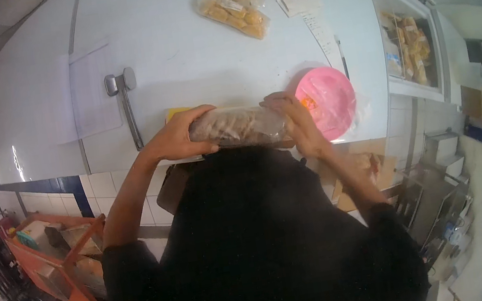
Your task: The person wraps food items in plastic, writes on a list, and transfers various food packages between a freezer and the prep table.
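A long, clear crinkled plastic bag of brown food (237, 127) lies crosswise above the near edge of the smooth white surface (186, 45). The left hand (179, 138) and right hand (296, 123) clamp its ends with curled fingers, beside a round pink plate (330, 98).

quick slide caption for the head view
Both hands, left hand and right hand, hold a clear food bag beside a pink plate.
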Demonstrator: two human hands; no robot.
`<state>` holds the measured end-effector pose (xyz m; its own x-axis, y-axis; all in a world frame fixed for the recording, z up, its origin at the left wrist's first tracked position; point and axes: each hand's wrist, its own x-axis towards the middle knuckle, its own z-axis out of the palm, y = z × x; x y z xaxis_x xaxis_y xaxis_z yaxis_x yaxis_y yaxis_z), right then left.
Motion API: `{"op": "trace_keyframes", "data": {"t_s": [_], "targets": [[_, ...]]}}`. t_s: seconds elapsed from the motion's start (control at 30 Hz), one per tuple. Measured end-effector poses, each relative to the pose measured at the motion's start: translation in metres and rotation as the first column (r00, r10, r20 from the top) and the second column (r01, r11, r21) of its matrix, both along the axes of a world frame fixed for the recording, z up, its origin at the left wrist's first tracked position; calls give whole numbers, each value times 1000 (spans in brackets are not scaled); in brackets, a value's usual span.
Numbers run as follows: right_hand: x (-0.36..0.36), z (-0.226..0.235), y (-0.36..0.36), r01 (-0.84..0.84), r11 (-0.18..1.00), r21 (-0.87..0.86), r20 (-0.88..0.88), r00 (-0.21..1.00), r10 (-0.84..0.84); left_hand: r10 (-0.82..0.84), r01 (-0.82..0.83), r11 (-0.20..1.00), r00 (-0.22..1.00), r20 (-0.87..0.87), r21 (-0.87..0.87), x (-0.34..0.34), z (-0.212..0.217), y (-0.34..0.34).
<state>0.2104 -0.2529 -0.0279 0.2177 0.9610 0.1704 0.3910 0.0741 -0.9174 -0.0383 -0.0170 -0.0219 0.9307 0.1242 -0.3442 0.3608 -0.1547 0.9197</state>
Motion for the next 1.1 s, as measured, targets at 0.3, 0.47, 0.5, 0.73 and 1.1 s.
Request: {"op": "trace_keyframes", "data": {"t_s": [0.3,0.47,0.5,0.73,1.1], "targets": [[-17,-44,25,330,941,-81,30,944,-328,-33,110,931,975,-219,348,27,19,11],[-22,-33,32,346,903,-256,-31,930,-366,-81,47,948,992,95,314,35,14,19],[-20,-32,34,350,898,-268,-31,928,-371,-25,-19,976,980,198,216,39,19,18],[-22,3,26,283,959,-18,4,959,-283,-148,115,933,986,73,341,33,48,10],[-27,56,15,130,888,-440,-32,987,-160,-60,73,992,991,-119,106,5,39,4]]}}
